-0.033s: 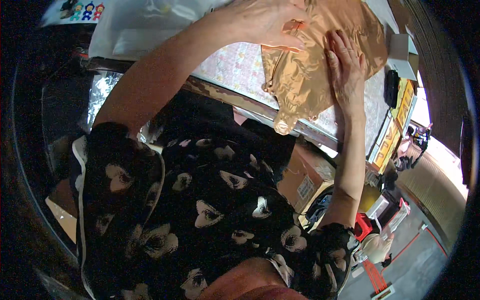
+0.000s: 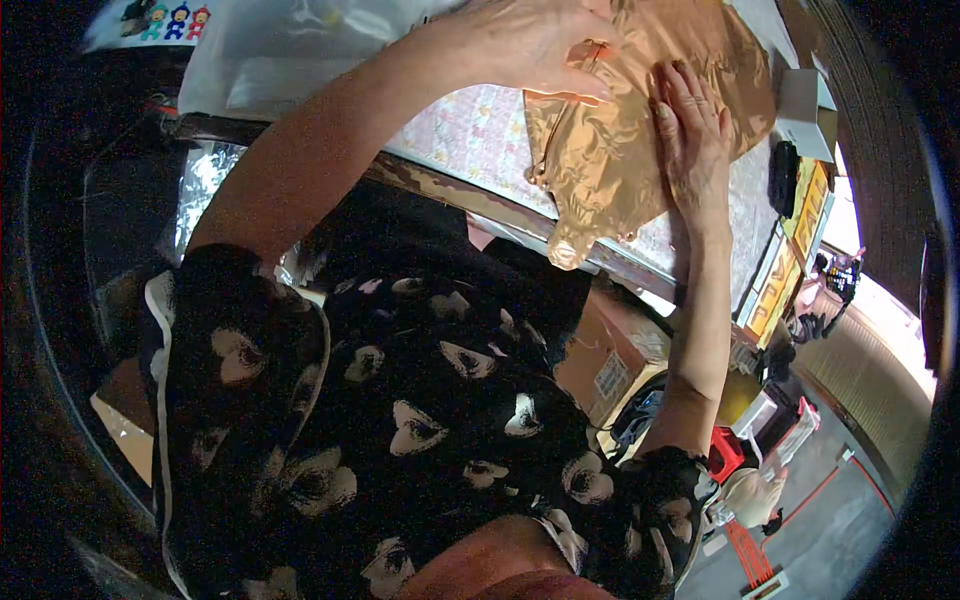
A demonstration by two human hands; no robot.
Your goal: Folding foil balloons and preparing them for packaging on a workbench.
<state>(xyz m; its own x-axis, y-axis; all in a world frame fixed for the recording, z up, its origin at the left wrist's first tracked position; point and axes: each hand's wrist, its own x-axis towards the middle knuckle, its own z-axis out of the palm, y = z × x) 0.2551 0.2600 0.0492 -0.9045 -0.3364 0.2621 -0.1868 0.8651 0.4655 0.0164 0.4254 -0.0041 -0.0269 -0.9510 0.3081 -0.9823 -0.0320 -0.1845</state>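
A shiny copper-coloured foil balloon (image 2: 600, 160) lies flat and wrinkled on a table, its narrow neck reaching over the near edge. Flat on the foil, to the right of its middle, rests my right hand (image 2: 692, 135) with the fingers stretched out. My left hand (image 2: 535, 48) comes in from the left and bends over the foil's left edge. Its thumb and forefinger are apart, with foil showing in the gap. The upper part of this hand runs close to the picture's top edge, so its other fingers are partly hidden.
A pale flowered cover (image 2: 470, 140) lies on the table. Clear plastic sheeting (image 2: 290, 70) is at the left. An open white box (image 2: 805, 115), a black object (image 2: 784, 177) and yellow boxes (image 2: 790, 260) line the right side. Below the table stands a cardboard carton (image 2: 600, 360).
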